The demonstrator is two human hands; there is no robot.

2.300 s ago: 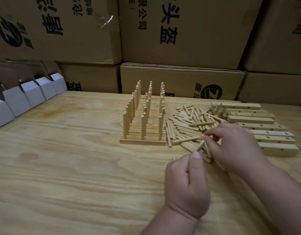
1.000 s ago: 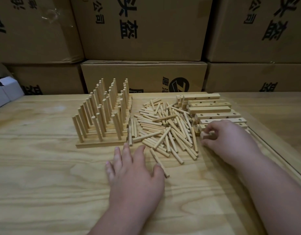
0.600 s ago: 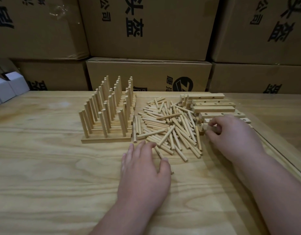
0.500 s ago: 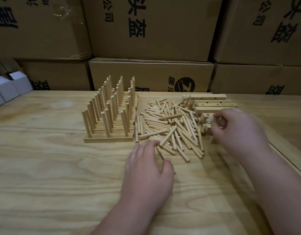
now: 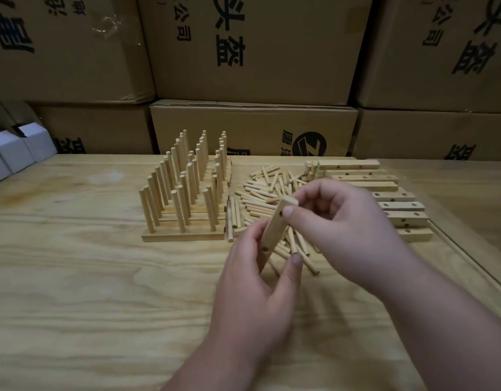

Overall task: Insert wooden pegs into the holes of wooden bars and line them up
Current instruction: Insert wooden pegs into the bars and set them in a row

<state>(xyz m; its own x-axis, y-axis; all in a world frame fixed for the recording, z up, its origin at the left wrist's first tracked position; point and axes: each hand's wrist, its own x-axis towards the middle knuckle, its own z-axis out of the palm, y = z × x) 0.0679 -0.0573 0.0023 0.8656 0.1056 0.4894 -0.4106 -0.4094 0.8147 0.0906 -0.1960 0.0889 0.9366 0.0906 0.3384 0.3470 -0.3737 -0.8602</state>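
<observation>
Two bare hands [image 5: 272, 277], forearms uncovered – no sleeves, short nails

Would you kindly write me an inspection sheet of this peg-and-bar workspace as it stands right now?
Surface: pale wooden table, grain visible, a seam running along its right side.
Job's things: pegged bars lined up left of centre, pegs upright; loose pegs heaped beside them; empty bars in a row to the right; one bar lifted above the heap, holes showing, no peg in it.
Clutter: nothing seen.
Grippers: left hand grips the bar's near end; right hand pinches its far end.
Cables: nothing seen.
Surroundings: printed cardboard cartons stacked behind the table; small white boxes at far left.
</observation>
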